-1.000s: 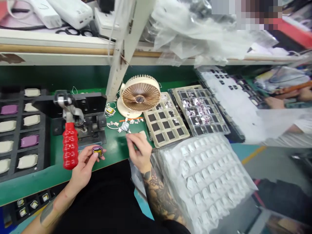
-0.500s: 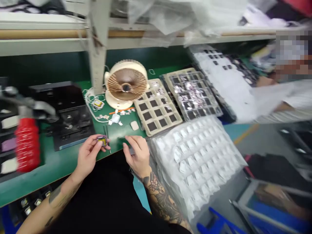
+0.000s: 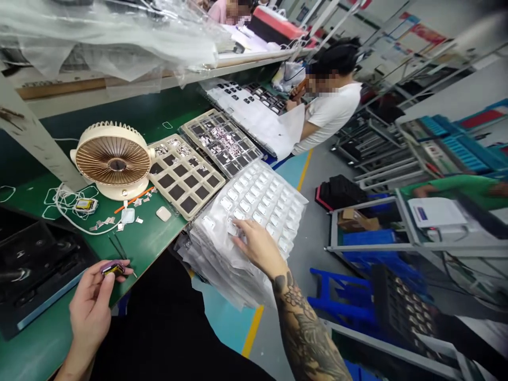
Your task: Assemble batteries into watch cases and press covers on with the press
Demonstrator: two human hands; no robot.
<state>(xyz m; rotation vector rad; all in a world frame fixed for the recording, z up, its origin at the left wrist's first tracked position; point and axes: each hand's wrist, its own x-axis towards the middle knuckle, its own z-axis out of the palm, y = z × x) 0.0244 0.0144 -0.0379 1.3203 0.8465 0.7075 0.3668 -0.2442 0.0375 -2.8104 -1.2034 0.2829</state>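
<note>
In my left hand [image 3: 92,301], thumb and fingers pinch a small purple-cased device [image 3: 112,268] with a yellow part facing up. Tweezers [image 3: 117,246] lie beside those fingertips, near the table edge. My right hand [image 3: 260,247] reaches over a white plastic tray [image 3: 216,241] holding rows of small white pieces. Its thumb and forefinger are apart, around or just above one white piece [image 3: 232,226] near the tray's left side. Whether they touch it, I cannot tell. A rounded off-white square piece [image 3: 163,213] lies on the green table.
A cream fan [image 3: 113,159] stands behind a white cable and scattered small bits. Two compartment trays [image 3: 188,182] are to its right. Left is a black fixture [image 3: 39,264]. A co-worker [image 3: 333,100] sits at the far end; blue stools [image 3: 337,296] and racks stand right of the aisle.
The view has swung to the right. My right hand has gone from in front of my body to over the tray of white pieces. My left hand still holds the device.
</note>
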